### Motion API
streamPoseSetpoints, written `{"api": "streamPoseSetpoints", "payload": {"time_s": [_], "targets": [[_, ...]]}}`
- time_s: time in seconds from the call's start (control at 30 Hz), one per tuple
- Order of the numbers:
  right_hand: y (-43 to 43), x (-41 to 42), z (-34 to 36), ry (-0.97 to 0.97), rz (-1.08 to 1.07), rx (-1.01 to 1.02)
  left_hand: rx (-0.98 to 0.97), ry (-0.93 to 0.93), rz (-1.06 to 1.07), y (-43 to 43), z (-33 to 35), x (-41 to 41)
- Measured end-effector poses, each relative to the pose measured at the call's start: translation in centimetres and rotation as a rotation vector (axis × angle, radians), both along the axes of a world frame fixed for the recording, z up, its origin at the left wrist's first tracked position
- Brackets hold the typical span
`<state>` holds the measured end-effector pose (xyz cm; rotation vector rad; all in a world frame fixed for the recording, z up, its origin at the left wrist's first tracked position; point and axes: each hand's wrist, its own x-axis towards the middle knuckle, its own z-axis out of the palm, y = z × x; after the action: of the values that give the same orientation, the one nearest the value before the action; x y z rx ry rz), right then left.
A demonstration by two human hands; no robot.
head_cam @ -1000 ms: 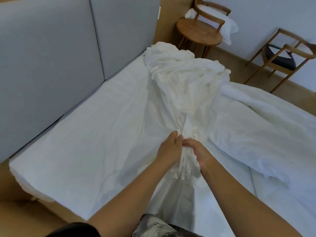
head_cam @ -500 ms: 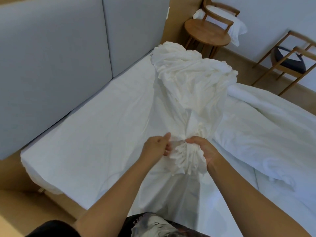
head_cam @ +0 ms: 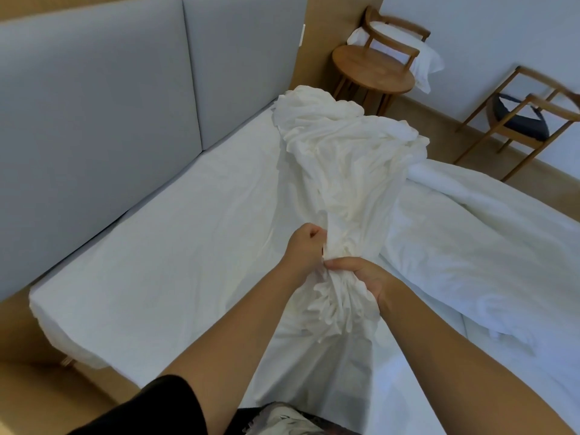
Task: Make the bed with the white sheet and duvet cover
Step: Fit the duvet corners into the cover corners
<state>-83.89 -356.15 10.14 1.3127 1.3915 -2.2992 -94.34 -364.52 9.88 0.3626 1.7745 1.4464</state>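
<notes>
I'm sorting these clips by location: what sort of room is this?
Probably a hotel-style bedroom: a bed under a white sheet, a grey padded headboard, and wooden armchairs by a small round table.

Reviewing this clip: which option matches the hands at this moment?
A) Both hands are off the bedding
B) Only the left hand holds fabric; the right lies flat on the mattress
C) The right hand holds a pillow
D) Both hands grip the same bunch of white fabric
D: the left hand and the right hand are both curled round the gathered neck of the bunched white fabric, close together above the bed.
</notes>
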Motion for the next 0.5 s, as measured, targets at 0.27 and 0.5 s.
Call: {"api": "streamPoseSetpoints", "payload": {"time_s": [0.27,0.5], "targets": [[1.3,-0.9,0.2,0.2,-0.125,-0.025,-0.097,0.11,-0.002,-1.0,-1.8,0.7],[1.2,-0.6,-0.2,0.029,0.095,-0.005,-0.214,0.51,-0.116,-0.9,-0.9,-0.7]]}}
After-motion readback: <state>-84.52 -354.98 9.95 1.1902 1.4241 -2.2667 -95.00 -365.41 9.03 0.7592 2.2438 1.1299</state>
